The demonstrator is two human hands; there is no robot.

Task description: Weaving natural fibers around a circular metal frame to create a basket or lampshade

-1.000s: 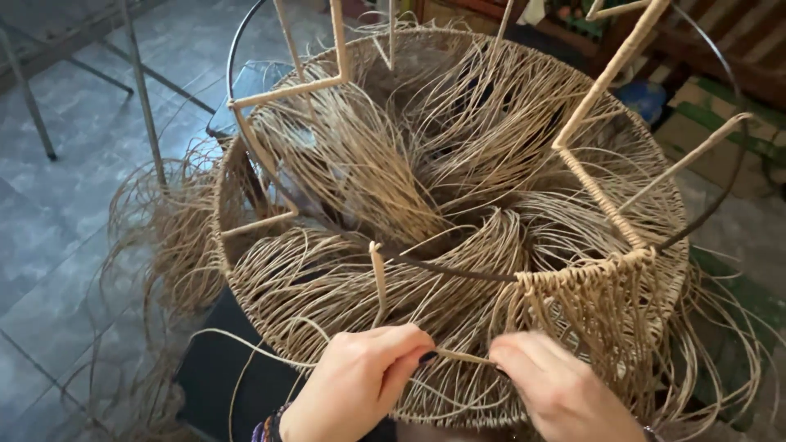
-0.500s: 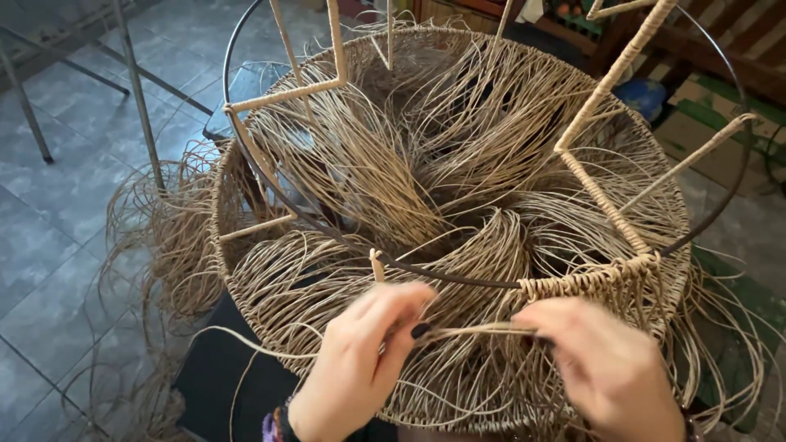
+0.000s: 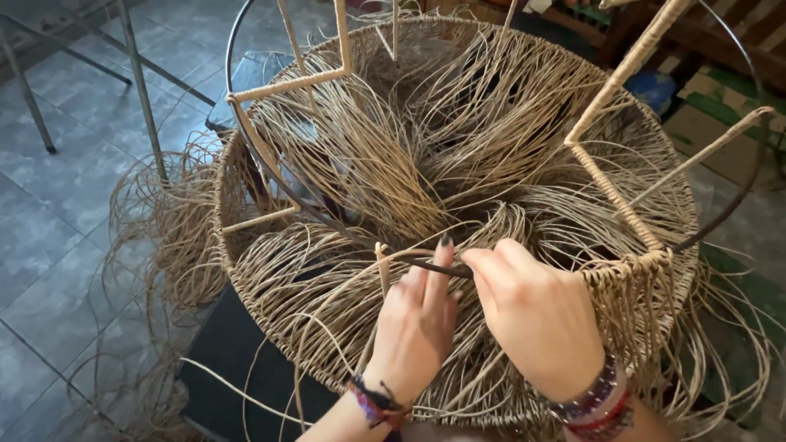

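Wicker basket brims with loose strands; both hands pinch the dark hoop.

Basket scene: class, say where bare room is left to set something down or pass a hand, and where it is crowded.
Bare grey floor tiles lie left of the basket, past the loose strands. Inside the basket, cords fill everything. Both hands, left and right, crowd the dark metal ring in front.

A flat brown cardboard box with green stripes lies on the floor at the right edge
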